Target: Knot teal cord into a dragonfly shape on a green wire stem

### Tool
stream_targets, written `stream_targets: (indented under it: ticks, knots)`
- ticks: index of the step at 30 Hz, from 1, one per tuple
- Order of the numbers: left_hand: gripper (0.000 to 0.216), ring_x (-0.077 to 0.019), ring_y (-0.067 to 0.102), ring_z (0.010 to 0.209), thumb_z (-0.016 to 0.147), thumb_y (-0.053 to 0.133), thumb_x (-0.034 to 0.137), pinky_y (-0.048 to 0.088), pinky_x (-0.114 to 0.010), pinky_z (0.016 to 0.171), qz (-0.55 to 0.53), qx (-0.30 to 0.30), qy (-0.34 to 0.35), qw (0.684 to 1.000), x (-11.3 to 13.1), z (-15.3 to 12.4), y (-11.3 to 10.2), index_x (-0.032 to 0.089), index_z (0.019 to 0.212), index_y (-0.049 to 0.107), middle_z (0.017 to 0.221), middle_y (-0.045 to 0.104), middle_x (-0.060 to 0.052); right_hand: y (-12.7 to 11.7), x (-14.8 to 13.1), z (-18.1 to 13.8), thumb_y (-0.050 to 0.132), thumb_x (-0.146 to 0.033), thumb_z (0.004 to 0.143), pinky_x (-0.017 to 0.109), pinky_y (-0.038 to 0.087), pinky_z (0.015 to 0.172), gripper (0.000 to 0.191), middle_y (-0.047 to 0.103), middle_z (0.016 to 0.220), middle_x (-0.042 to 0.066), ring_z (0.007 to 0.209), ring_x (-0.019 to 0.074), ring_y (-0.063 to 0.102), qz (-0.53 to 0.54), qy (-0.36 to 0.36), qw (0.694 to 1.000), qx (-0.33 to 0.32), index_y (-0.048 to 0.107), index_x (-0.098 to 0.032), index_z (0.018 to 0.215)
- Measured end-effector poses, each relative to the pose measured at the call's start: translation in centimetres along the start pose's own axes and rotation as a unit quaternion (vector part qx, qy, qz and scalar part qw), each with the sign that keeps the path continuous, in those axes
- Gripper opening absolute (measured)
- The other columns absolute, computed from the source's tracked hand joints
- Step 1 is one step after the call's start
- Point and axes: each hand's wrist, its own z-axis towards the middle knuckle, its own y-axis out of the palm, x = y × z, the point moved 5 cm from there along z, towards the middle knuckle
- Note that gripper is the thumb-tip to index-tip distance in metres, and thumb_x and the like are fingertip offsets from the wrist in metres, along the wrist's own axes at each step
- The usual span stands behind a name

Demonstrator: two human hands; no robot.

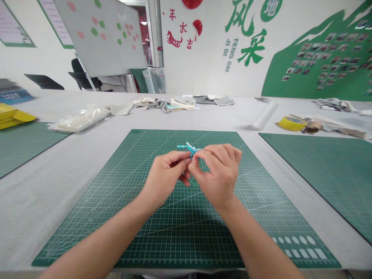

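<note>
Item: 1 small blue trinket (191, 149), pale bead-like spots along it, 1 thin loop at its left end.
Place: over the green mat (186, 224), toward its far side; we cannot tell the height above it.
Lie: mostly just beyond the fingertips of both hands; we read its long axis as running roughly left to right, the loop pointing left, beyond the left forefinger.
Left hand (162, 172): thumb and forefinger pinch the trinket's near edge, with no gap between them that we can see; the other fingers curl beneath.
Right hand (221, 168): thumb and forefinger pinch its right side, tips nearly meeting; we cannot make out the exact hold.
Nearness: both hands touch it, so we list neither as nearer.
</note>
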Motion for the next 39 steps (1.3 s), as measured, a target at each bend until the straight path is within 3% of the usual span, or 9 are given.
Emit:
stream_targets:
  ticks: [4, 11, 16, 26, 39]
  knots:
    - [0.016, -0.0058, 0.051, 0.047, 0.080, 0.061, 0.022, 0.047, -0.019, 0.045, -0.006, 0.007, 0.001, 1.000, 0.1, 0.2, -0.2, 0.014, 0.089, 0.071, 0.067, 0.061, 0.000, 0.0, -0.3, 0.0, 0.063, -0.017, 0.075, 0.035, 0.035, 0.078, 0.010, 0.063, 0.072, -0.003, 0.073, 0.0145, 0.055, 0.029, 0.007, 0.999, -0.016, 0.060, -0.022, 0.067]
    - [0.019, -0.0067, 0.050, 0.050, 0.080, 0.062, 0.023, 0.047, -0.020, 0.047, -0.046, 0.013, 0.001, 0.999, -0.2, 0.3, -0.5, 0.013, 0.094, 0.070, 0.063, 0.059, 0.000, -0.5, 0.2, 0.1, 0.064, -0.025, 0.076, 0.035, 0.037, 0.078, 0.005, 0.065, 0.075, -0.001, 0.074, 0.0160, 0.057, 0.043, 0.039, 0.998, 0.006, 0.063, -0.021, 0.078]
    - [0.020, -0.0077, 0.052, 0.052, 0.079, 0.063, 0.024, 0.048, -0.019, 0.047, -0.045, 0.014, 0.016, 0.999, -0.2, 0.2, -0.4, 0.015, 0.095, 0.070, 0.061, 0.058, 0.001, -0.1, 0.2, -0.1, 0.065, -0.026, 0.078, 0.035, 0.035, 0.078, 0.005, 0.065, 0.076, -0.001, 0.075, 0.0162, 0.056, 0.032, 0.050, 0.998, -0.016, 0.065, -0.022, 0.081]
    - [0.019, -0.0098, 0.056, 0.051, 0.077, 0.064, 0.022, 0.052, -0.023, 0.047, -0.011, 0.021, 0.018, 1.000, 0.1, -0.1, 0.0, 0.015, 0.094, 0.071, 0.058, 0.059, 0.001, 0.1, 0.3, -0.2, 0.061, -0.017, 0.077, 0.034, 0.034, 0.077, 0.008, 0.061, 0.070, -0.002, 0.072, 0.0155, 0.054, 0.001, 0.036, 0.999, -0.002, 0.059, -0.021, 0.071]
    - [0.021, -0.0088, 0.057, 0.051, 0.077, 0.064, 0.026, 0.052, -0.023, 0.048, -0.028, 0.022, 0.015, 0.999, -0.2, 0.1, -0.1, 0.016, 0.094, 0.071, 0.076, 0.068, -0.003, 0.4, 0.0, -0.2, 0.057, -0.019, 0.078, 0.034, 0.035, 0.078, 0.009, 0.058, 0.069, -0.002, 0.071, 0.0137, 0.053, 0.038, 0.023, 0.999, -0.023, 0.056, -0.021, 0.069]
